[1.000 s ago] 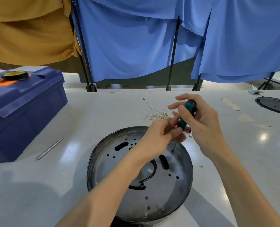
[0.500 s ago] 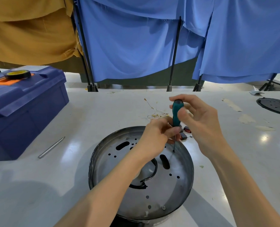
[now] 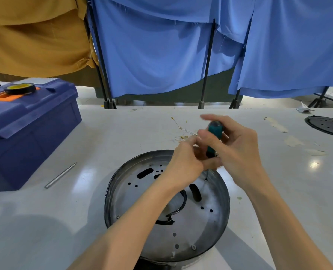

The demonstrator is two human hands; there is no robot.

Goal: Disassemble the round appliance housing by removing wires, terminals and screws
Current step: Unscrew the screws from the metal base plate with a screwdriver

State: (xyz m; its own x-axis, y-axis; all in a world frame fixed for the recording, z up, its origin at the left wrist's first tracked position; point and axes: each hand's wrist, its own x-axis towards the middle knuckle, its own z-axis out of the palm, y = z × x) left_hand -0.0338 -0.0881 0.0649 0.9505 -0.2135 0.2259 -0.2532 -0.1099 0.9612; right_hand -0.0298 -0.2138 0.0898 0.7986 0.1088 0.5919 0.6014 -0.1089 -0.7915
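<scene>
Blurred fingertips point(image 3: 206, 117) of right hand point(image 3: 237, 152)

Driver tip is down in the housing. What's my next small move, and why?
Probably turn the screwdriver to back out the screw: its tip sits on that screw in the housing, the right hand grips the handle and the left hand pinches the shaft.

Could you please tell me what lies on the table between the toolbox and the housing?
A thin metal rod lies there, seen in the head view.
</scene>
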